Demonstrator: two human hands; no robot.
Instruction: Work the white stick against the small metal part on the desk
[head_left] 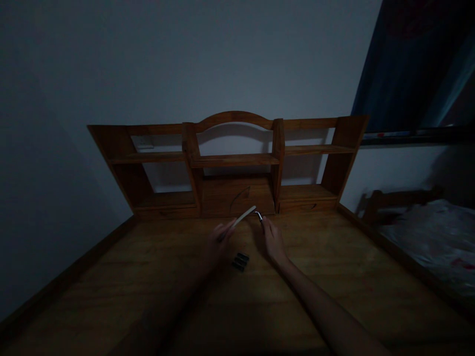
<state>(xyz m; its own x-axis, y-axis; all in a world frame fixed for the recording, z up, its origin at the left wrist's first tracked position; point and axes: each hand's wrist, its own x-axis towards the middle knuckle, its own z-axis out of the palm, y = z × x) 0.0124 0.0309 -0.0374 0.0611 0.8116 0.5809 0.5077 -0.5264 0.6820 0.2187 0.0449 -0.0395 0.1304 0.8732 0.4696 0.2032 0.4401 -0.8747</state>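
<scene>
In dim light, my left hand [218, 241] is closed around one end of a slim white stick-like object [245, 215], which slants up to the right above the wooden desk [148, 287]. My right hand [272, 240] pinches a small shiny metal piece [258, 214] at the white object's upper end. Two or three small dark cylinders, like batteries [240, 261], lie on the desk between my wrists.
A wooden hutch with shelves [233, 159] and small drawers stands at the back of the desk against a pale wall. A bed with light, patterned bedding [434, 237] is at the right, under a dark blue curtain [408, 64].
</scene>
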